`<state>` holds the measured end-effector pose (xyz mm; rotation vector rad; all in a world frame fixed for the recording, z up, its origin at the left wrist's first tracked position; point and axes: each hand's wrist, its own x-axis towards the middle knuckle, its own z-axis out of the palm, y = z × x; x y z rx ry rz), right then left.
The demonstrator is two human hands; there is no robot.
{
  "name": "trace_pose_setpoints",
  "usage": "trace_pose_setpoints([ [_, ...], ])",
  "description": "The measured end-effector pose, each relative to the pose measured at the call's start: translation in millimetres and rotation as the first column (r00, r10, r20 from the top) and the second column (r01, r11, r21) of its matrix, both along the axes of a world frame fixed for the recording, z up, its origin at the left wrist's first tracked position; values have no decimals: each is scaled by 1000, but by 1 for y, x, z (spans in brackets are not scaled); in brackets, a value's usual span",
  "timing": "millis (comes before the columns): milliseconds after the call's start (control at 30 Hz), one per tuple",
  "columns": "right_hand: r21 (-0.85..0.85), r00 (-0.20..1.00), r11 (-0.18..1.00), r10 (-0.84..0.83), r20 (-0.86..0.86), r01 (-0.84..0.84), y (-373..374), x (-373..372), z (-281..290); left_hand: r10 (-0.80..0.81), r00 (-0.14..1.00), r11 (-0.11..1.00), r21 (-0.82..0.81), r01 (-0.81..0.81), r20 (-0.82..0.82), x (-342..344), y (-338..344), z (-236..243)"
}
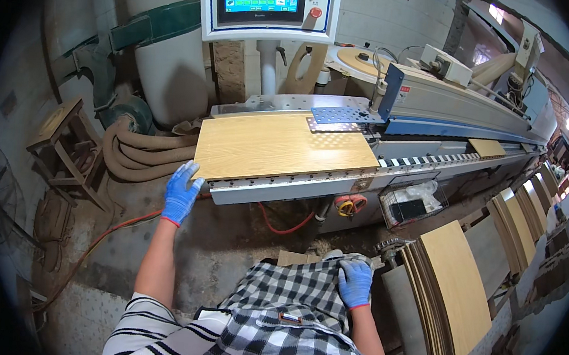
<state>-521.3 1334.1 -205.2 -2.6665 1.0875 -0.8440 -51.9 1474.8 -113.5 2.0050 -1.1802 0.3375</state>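
Observation:
A wood-grain board (286, 148) lies flat on the bed of a long edge-banding machine (461, 104), its far right part beneath a blue perforated plate (345, 116). My left hand (183, 193), in a blue glove with a red cuff, touches the board's near left corner. Its fingers are stretched out and the thumb stands apart. Lower right, my right hand (355, 281) wears a matching glove and rests on my black-and-white checked apron (289, 303), fingers laid fairly flat, holding nothing that I can see.
A stack of boards (451, 288) sits on rollers at the right, more stacks (515, 223) behind it. Above the machine hangs a control panel (266, 8). Thick hoses (144, 158) and a wooden stool (69, 149) stand left. A red hose (119, 225) crosses the floor.

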Motion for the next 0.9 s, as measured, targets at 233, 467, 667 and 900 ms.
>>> trace_pose_setpoints([
  [233,2,1000,1000,-1,-8,1,-2,1,-1,2,1000,999,40,-2,11,0,-2,7],
  [467,-12,1000,1000,13,20,-13,0,-2,-1,-6,1000,999,36,5,18,-8,-6,12],
  [667,7,1000,1000,17,12,-17,-4,1,-4,-21,1000,1000,24,21,-9,-22,-25,10],
  [900,69,988,997,-27,149,17,-13,-6,4,-9,995,998,64,3,99,-36,-46,11],
])
